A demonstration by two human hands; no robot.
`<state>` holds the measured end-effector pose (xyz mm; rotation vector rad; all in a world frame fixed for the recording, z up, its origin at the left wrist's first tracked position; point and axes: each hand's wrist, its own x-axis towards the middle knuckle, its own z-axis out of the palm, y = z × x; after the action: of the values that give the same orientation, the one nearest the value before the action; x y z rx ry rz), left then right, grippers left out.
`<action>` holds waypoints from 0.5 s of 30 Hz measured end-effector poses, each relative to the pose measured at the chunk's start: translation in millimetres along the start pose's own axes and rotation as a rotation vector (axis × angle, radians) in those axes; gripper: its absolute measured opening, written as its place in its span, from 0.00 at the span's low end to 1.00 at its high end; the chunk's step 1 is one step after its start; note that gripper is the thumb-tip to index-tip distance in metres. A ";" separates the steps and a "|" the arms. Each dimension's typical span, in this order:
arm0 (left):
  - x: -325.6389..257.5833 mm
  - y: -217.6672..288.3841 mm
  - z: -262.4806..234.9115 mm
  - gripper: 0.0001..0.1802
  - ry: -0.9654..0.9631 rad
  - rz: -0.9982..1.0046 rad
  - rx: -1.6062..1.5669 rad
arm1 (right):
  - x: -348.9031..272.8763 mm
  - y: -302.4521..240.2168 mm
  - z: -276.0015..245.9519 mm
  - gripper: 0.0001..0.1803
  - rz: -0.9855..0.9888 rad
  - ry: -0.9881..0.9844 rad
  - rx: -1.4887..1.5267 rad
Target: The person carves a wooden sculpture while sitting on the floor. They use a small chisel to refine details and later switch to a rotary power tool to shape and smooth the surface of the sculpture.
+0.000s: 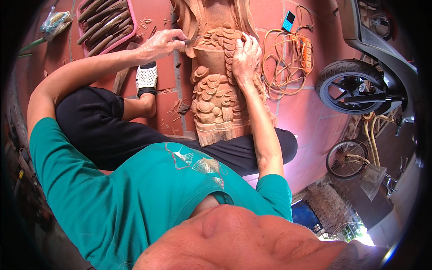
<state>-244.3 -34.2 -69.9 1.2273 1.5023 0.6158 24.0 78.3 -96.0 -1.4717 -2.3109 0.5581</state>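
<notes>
Face (234,236) nearest; left grip (161,45) clamped on thin tool (196,38); right grip (246,57) apart, resting on carved wood (216,92).

Paved in red floor tiles (266,15) with grey joints, paling to a pinkish glare (294,168) toward the lower right. Bounded there by rough brickwork (330,202), apparently a wall, though too distorted near the rim to confirm. Lit beyond by bright daylight (365,237).
</notes>
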 end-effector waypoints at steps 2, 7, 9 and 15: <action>0.7 -0.4 5.8 0.17 -0.007 -0.053 -0.049 | -0.9 -0.1 0.7 0.24 0.005 -0.003 0.001; 5.9 10.3 4.0 0.15 0.029 0.004 0.097 | -1.5 -1.9 0.9 0.23 0.021 0.004 0.002; 9.9 10.3 0.2 0.14 0.105 0.149 0.262 | -0.4 0.9 2.4 0.23 0.004 0.017 0.001; 18.7 10.6 -14.8 0.15 0.130 0.283 0.533 | 0.3 3.8 2.7 0.24 0.002 0.021 -0.004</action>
<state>-252.5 -10.3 -63.4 1.8611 1.6762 0.4972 25.5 79.7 -100.1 -1.4743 -2.2961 0.5365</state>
